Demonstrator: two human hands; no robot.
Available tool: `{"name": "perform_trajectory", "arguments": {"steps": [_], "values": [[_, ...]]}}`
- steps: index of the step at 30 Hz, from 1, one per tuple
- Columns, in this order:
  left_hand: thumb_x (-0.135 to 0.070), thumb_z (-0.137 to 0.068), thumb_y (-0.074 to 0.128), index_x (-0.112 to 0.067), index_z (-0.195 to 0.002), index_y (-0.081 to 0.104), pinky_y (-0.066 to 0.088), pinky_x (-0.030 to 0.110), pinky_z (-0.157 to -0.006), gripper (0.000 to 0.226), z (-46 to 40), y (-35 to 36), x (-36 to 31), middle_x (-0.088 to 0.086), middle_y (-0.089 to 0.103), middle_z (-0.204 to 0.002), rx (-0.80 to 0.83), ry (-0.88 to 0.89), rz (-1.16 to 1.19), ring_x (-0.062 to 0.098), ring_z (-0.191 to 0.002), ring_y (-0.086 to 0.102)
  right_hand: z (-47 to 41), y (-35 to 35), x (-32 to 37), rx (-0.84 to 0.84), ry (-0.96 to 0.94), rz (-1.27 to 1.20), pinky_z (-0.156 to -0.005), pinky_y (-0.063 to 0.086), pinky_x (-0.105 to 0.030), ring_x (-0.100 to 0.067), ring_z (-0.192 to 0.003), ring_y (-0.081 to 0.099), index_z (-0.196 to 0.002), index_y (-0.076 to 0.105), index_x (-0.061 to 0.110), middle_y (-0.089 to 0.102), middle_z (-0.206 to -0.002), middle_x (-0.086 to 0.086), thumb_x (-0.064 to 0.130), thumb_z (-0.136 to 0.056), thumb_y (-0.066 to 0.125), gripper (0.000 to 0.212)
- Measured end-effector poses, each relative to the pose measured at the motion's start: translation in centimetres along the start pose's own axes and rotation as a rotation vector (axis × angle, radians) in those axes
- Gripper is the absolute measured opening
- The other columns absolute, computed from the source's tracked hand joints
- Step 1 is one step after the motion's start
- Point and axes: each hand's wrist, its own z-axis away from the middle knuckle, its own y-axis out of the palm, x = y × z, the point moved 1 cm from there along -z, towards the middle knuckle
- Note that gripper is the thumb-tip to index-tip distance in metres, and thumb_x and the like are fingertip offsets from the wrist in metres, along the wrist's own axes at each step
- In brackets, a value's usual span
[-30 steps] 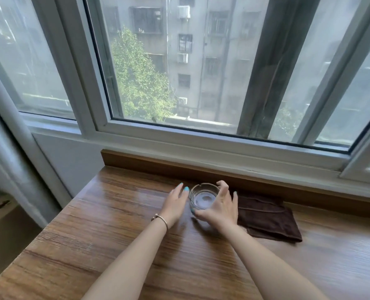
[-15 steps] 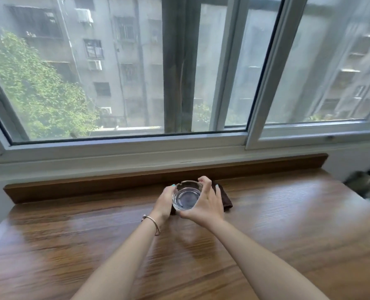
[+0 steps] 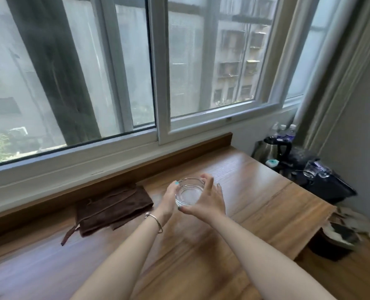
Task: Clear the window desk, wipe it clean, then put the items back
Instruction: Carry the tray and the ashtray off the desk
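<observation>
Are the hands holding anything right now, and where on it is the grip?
Yes: both hands hold the glass ashtray by its outer rim, left hand on its left side, right hand on its right, above the desk.

Bottles (image 3: 284,131) behind kettle (image 3: 272,149) blurred; forearms cut off.

Kettle (image 3: 270,150) and bottles (image 3: 284,131) beside curtain (image 3: 322,87)

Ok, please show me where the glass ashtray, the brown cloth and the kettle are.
glass ashtray (image 3: 188,194), head view, on its clear bottom, between both hands.
brown cloth (image 3: 112,207), head view, on the middle of its folded top.
kettle (image 3: 266,150), head view, on its metal body.
</observation>
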Motion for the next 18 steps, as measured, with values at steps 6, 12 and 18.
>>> {"name": "perform_trajectory", "arguments": {"steps": [6,12,18], "values": [[-0.009,-0.092,0.058,-0.011,-0.146,0.027,0.036,0.016,-0.098,0.063,-1.6,11.0,-0.2,0.002,0.043,-0.144,0.127,0.032,-0.089,0.005,-0.122,0.047,-0.4,-7.1,-8.8,0.014,0.171,-0.112,-0.093,0.041,-0.030,-0.014,-0.128,0.045,-0.132,0.010,0.048,0.040,-0.142,0.007,0.069,-0.040,0.076,0.116],[-0.017,-0.081,0.068,-0.025,-0.124,0.051,0.049,0.039,-0.097,0.046,-3.3,22.8,-0.2,-0.001,0.060,-0.122,0.213,0.038,-0.062,0.011,-0.108,0.060,0.0,-15.3,-19.0,-0.055,0.198,-0.229,-0.100,0.043,-0.031,-0.015,-0.129,0.045,-0.126,0.008,0.068,0.040,-0.141,0.005,0.064,-0.037,0.087,0.119],[-0.017,-0.100,0.044,-0.020,-0.125,0.053,0.052,0.037,-0.089,0.026,-5.0,34.8,0.7,-0.001,0.059,-0.116,0.245,0.048,-0.020,0.015,-0.103,0.058,1.1,-23.9,-27.9,-0.141,0.223,-0.164,-0.102,0.045,-0.035,-0.011,-0.124,0.049,-0.132,0.011,0.063,0.045,-0.136,0.009,0.082,-0.027,0.081,0.127]]}}
